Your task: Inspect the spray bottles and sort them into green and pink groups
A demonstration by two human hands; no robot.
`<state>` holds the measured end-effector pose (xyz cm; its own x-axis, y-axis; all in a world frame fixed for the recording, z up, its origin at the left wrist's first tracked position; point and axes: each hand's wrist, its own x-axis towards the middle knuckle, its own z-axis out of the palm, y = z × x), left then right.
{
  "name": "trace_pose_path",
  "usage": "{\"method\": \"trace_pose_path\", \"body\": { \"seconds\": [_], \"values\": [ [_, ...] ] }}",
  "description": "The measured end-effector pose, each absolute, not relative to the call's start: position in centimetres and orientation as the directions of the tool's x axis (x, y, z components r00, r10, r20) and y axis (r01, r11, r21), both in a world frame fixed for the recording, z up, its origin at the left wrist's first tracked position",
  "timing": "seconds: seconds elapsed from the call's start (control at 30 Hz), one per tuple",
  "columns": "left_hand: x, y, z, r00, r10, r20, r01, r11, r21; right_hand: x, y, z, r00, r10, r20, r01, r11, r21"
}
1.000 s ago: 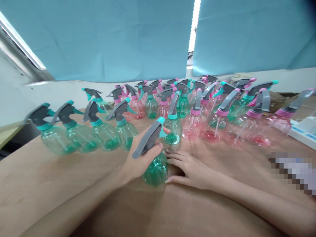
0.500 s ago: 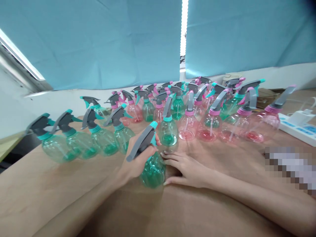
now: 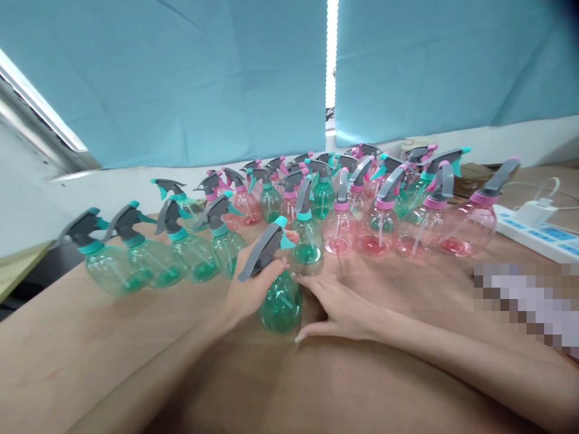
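My left hand [image 3: 248, 290] is wrapped round the neck of a green transparent spray bottle [image 3: 281, 308] with a grey and turquoise trigger head. The bottle is slightly tilted just above or on the table; I cannot tell which. To its right, my right hand [image 3: 341, 306] is open, with thumb and fingers apart around the bottle's side; whether it touches the bottle is unclear. Right behind them stands another green spray bottle [image 3: 306, 244]. A row of green spray bottles [image 3: 194, 259] is on the left, and pink ones [image 3: 339, 235] line the right.
More green and pink spray bottles crowd the back of the wooden table [image 3: 344, 386]. A white power strip [image 3: 543, 235] with a plugged-in charger [image 3: 536, 212] lies at the right. Nearer, a blurred-out item [image 3: 529, 301] sits on the table. A blue curtain [image 3: 203, 78] hangs behind.
My left hand has moved the green spray bottle slightly up and away, and it leans a little less. My right hand stays beside it. The view has shifted slightly.
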<state>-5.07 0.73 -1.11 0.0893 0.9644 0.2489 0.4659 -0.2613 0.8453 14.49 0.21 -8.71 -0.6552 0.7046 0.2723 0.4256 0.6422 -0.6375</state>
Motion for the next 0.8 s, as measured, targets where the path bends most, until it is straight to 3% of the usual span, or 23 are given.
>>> {"method": "trace_pose_path", "body": {
  "seconds": [0.2, 0.33, 0.63, 0.8],
  "values": [
    [-4.5, 0.8, -0.5, 0.137, 0.927, 0.349, 0.520, -0.367, 0.771, 12.7, -1.0, -7.7, -0.542, 0.718, 0.437, 0.395, 0.676, -0.622],
    [-4.7, 1.7, -0.6, 0.168, 0.899, 0.404, 0.537, -0.427, 0.728, 10.2, -1.0, -6.8, -0.408, 0.749, 0.522, 0.470, 0.662, -0.583],
    [-7.9, 2.6, 0.5, 0.124, 0.930, 0.345, 0.582, -0.350, 0.734, 6.6, 2.0, -4.8, -0.348, 0.789, 0.507, 0.698, 0.579, -0.422],
    [-10.7, 0.5, -0.1, 0.107, 0.923, 0.370, 0.583, -0.359, 0.729, 5.5, 3.3, -3.9, -0.297, 0.844, 0.447, 0.770, 0.488, -0.412]
  ]
}}
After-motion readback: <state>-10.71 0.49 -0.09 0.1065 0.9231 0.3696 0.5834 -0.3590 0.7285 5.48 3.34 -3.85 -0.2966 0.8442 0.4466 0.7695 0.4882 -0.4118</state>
